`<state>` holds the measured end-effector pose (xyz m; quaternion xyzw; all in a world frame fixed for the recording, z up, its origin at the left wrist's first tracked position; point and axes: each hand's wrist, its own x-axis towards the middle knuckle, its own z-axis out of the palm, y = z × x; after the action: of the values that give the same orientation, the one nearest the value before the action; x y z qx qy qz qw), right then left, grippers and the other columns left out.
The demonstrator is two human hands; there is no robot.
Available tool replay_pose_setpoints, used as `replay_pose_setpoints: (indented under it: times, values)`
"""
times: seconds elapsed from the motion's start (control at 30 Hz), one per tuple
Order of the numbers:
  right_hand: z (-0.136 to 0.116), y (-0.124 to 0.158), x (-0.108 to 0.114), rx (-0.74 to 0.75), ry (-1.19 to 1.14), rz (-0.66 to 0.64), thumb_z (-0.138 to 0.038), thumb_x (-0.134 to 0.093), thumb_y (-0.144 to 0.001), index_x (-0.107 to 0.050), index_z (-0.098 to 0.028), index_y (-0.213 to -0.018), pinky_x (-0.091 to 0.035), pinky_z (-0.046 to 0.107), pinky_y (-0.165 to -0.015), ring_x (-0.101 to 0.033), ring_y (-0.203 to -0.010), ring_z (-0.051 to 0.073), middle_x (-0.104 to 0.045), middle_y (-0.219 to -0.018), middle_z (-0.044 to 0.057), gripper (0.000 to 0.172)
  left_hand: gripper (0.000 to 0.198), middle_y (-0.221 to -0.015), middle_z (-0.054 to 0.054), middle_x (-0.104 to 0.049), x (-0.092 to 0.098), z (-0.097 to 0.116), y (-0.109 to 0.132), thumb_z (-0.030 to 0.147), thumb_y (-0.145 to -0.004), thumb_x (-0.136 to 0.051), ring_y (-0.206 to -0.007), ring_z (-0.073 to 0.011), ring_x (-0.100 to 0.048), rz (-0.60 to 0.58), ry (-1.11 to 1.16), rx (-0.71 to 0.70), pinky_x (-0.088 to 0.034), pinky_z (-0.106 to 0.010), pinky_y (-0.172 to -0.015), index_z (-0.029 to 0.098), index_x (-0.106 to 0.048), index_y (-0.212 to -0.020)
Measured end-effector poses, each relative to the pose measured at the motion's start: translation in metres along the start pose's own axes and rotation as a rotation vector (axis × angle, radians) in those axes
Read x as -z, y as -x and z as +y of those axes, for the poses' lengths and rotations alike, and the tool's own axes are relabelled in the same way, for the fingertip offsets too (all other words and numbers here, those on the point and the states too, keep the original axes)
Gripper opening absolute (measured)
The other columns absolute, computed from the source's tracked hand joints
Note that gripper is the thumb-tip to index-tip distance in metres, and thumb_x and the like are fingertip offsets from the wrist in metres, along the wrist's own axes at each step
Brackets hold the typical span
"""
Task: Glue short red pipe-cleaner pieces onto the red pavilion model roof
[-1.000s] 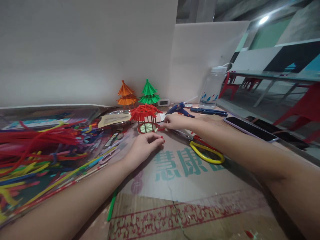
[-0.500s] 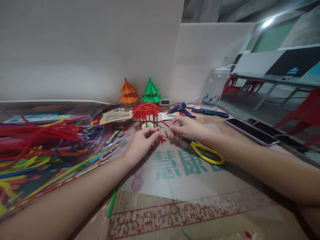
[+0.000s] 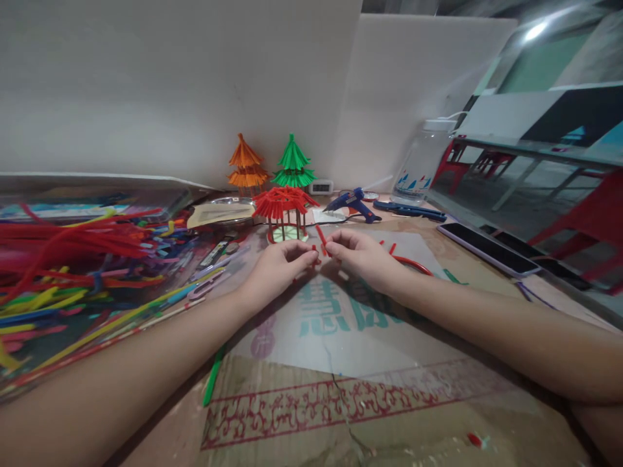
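My left hand (image 3: 280,266) and my right hand (image 3: 357,254) meet fingertip to fingertip over the cardboard mat (image 3: 341,363). Between the pinched fingers is a short red straw piece (image 3: 320,237), held at both ends. Just behind the hands stands a small red straw pavilion (image 3: 282,213) on a pale green disc. An orange straw tower (image 3: 247,166) and a green straw tower (image 3: 293,166) stand further back by the wall.
A heap of coloured straws (image 3: 73,259) fills the left side. A blue glue gun (image 3: 351,203), scissors with a red handle (image 3: 413,263), a phone (image 3: 489,248), a clear water bottle (image 3: 421,170) and a small white clock (image 3: 320,187) lie right and behind. White boards close the back.
My right hand has drawn back from beside the pavilion toward me with the red straw piece. My left hand has risen to meet it, and both now pinch the piece.
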<state>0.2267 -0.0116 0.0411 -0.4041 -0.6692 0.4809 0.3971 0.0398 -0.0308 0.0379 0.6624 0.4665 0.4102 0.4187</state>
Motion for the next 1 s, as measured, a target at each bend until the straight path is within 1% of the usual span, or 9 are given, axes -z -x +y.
replay_pose_setpoints:
  times: [0.1,0.2,0.4,0.6,0.7,0.8,0.9,1.0]
  values:
    - [0.0019,-0.0010,-0.0020,-0.062,-0.114,-0.075,-0.033,-0.062,-0.089,-0.053,-0.020,-0.086,-0.048,0.025,-0.058,-0.060,-0.058,0.011,-0.063,-0.065,-0.003,0.016,0.022,-0.077,-0.004,-0.072,0.0005,-0.0016,0.0006,0.037,-0.083,-0.066,-0.065,-0.0136,-0.061,-0.020,-0.018,-0.034,-0.046,-0.024,-0.060,0.016,-0.071,-0.081]
    - [0.0010,-0.0005,-0.0034,-0.095,-0.122,-0.124,-0.031,-0.060,-0.091,-0.051,-0.021,-0.087,-0.049,0.024,-0.059,-0.063,-0.062,0.012,-0.066,-0.068,-0.002,0.014,0.023,-0.075,-0.003,-0.072,0.0010,-0.0020,0.0012,0.038,-0.085,-0.064,-0.062,-0.0123,-0.059,-0.047,-0.019,-0.040,-0.046,-0.023,-0.059,0.017,-0.072,-0.080]
    - [-0.0012,0.0016,-0.0014,-0.111,-0.022,-0.088,-0.031,-0.063,-0.090,-0.053,-0.022,-0.089,-0.036,0.022,-0.046,-0.050,-0.050,0.009,-0.058,-0.062,-0.005,0.013,0.025,-0.072,-0.003,-0.072,0.0009,-0.0036,0.0000,0.040,-0.084,-0.065,-0.060,-0.0126,-0.057,-0.061,-0.061,-0.015,-0.044,-0.023,-0.055,0.017,-0.074,-0.083]
    - [0.0016,-0.0004,-0.0004,-0.109,-0.062,-0.111,-0.031,-0.063,-0.089,-0.055,-0.021,-0.087,-0.034,0.021,-0.045,-0.049,-0.050,0.009,-0.058,-0.062,-0.005,0.013,0.026,-0.073,-0.003,-0.072,0.0028,-0.0077,-0.0024,0.042,-0.084,-0.064,-0.058,-0.0121,-0.055,-0.082,-0.081,-0.015,-0.042,-0.023,-0.054,0.018,-0.076,-0.083]
    - [0.0009,-0.0010,-0.0009,-0.111,-0.062,-0.117,-0.027,-0.062,-0.090,-0.056,-0.020,-0.087,-0.034,0.021,-0.046,-0.050,-0.052,0.008,-0.058,-0.061,-0.005,0.009,0.025,-0.074,-0.002,-0.072,0.0029,-0.0078,-0.0026,0.040,-0.084,-0.065,-0.056,-0.0109,-0.054,-0.093,-0.070,0.012,-0.040,-0.022,-0.052,0.017,-0.075,-0.083]
    - [-0.0004,-0.0007,-0.0017,-0.105,-0.051,-0.126,-0.025,-0.061,-0.091,-0.057,-0.019,-0.087,-0.036,0.021,-0.047,-0.051,-0.053,0.008,-0.058,-0.062,-0.004,0.008,0.023,-0.069,-0.001,-0.071,0.0019,-0.0073,-0.0024,0.038,-0.084,-0.065,-0.053,-0.0100,-0.052,-0.096,-0.058,0.040,-0.038,-0.022,-0.050,0.017,-0.073,-0.081]
    - [-0.0003,-0.0003,-0.0023,-0.086,-0.050,-0.135,-0.027,-0.062,-0.091,-0.057,-0.019,-0.085,-0.036,0.021,-0.047,-0.050,-0.052,0.008,-0.059,-0.063,-0.004,0.011,0.020,-0.069,-0.001,-0.070,0.0013,-0.0076,-0.0024,0.035,-0.084,-0.064,-0.054,-0.0100,-0.054,-0.108,-0.054,0.036,-0.040,-0.022,-0.052,0.017,-0.073,-0.079]
    - [0.0025,-0.0011,-0.0018,-0.074,-0.045,-0.127,-0.029,-0.064,-0.089,-0.055,-0.019,-0.083,-0.036,0.021,-0.046,-0.050,-0.051,0.008,-0.062,-0.065,-0.003,0.014,0.022,-0.073,-0.002,-0.072,0.0020,-0.0094,-0.0030,0.036,-0.085,-0.065,-0.059,-0.0108,-0.058,-0.157,-0.051,0.013,-0.044,-0.022,-0.056,0.016,-0.073,-0.082]
